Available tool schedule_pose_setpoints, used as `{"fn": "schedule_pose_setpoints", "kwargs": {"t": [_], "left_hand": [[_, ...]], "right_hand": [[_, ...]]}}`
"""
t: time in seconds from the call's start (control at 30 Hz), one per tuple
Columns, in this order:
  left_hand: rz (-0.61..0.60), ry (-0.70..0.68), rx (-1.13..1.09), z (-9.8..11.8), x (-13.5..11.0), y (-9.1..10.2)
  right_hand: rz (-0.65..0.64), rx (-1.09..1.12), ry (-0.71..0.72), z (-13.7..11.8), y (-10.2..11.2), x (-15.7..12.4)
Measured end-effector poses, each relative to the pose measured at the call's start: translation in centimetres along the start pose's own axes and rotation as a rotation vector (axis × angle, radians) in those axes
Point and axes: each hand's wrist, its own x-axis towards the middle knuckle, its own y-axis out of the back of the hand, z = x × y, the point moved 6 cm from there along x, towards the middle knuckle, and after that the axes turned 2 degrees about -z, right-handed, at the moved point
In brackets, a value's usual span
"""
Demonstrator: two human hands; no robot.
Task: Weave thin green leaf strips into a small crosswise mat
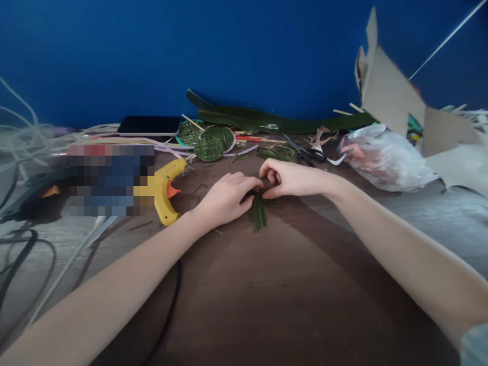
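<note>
Green strips [258, 218], near edge exposed toward tabletop [267, 295], by left hand [227, 197] and right hand [292, 179], clamping unclear

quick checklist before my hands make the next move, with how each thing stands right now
1. Left hand at the leaf strips: ok, at their upper end.
2. Right hand at the strips: ok, at the same end, opposite the left.
3. Firm grip: cannot tell, the hands partly hide that end.
4. Scissors clear of the hands: ok, they lie beyond the right one.
5. Black cable clear of the left forearm: likely not ok, it passes out of sight behind it.
</note>
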Motion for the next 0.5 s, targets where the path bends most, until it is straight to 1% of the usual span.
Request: {"fn": "schedule_pose_setpoints", "kwargs": {"t": [0.1,0.27,0.5], "left_hand": [[0.007,0.023,-0.023,-0.07,-0.01,0.06],[0.026,0.064,-0.071,-0.31,-0.04,0.12],[0.035,0.085,-0.084,-0.30,-0.03,0.17]], "right_hand": [[0.011,-0.039,-0.012,-0.19,-0.08,-0.04],[0.011,-0.027,-0.004,-0.30,-0.11,-0.02],[-0.003,-0.046,-0.006,-0.35,-0.17,-0.06]]}}
